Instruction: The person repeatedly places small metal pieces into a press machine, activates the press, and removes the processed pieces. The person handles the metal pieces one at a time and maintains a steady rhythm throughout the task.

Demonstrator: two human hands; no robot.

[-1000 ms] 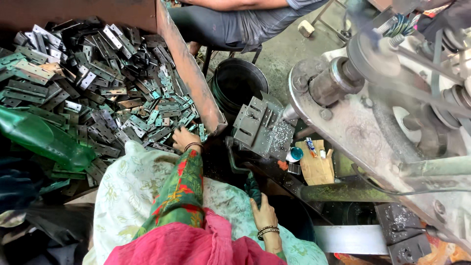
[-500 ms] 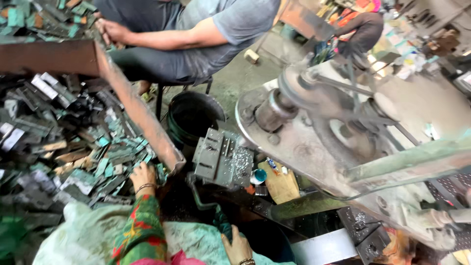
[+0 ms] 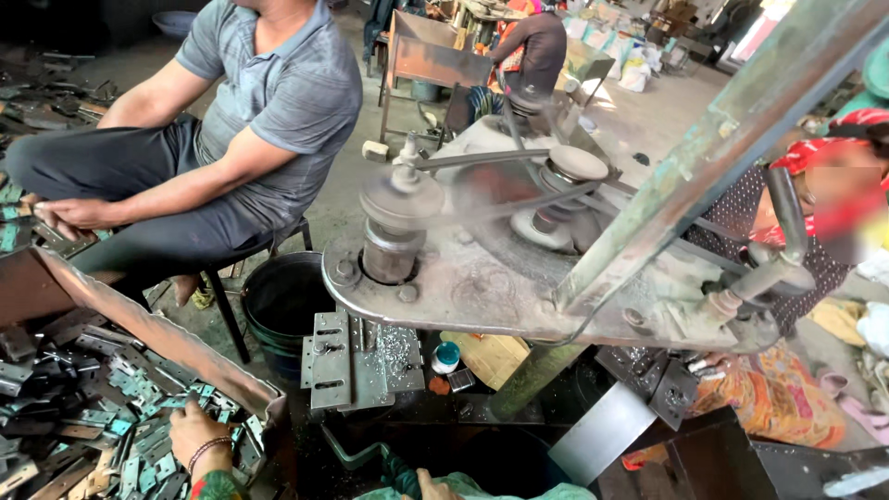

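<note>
Left hand (image 3: 196, 433) rests curled among flat grey and green metal strips (image 3: 102, 426) heaped in the rusty sheet-metal tray (image 3: 139, 326) near its right edge; right hand (image 3: 431, 483) barely visible, grip unclear.

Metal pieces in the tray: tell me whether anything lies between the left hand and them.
Nothing visible does. The left hand rests directly on the heap of metal pieces, just inside the rusty tray's rim.

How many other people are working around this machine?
3: a seated person in grey at left, one in a red headscarf at right, one bent over far behind. Others may be hidden.
</note>
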